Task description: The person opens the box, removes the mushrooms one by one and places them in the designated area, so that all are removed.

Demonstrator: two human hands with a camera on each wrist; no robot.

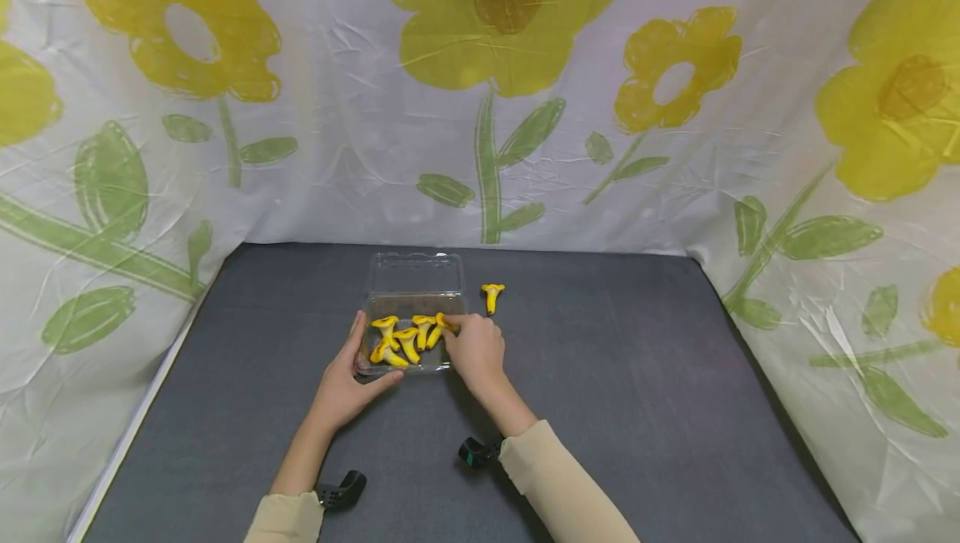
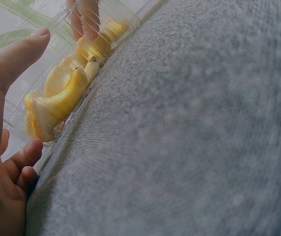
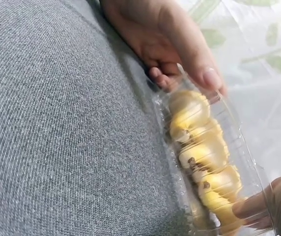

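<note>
A clear plastic clamshell box (image 1: 393,305) stands on the dark cloth, its lid (image 1: 417,276) tipped back. Several yellow chanterelle mushrooms (image 1: 407,345) lie inside it. My left hand (image 1: 347,389) grips the box at its near left corner, thumb along the front rim and fingers round the left side. Over the right wall reaches my right hand (image 1: 478,351), its thumb and fingers pinching a chanterelle mushroom (image 1: 435,336) inside the box. The right wrist view shows the right thumb (image 3: 253,205) against the yellow mushroom, seen through the plastic. One more chanterelle (image 1: 492,296) lies outside, right of the box.
A dark grey cloth (image 1: 637,376) covers the table. White curtains (image 1: 337,143) printed with yellow flowers hang behind it and at both sides. Each wrist wears a black camera band, such as the left band (image 1: 343,491) below the sleeve cuff.
</note>
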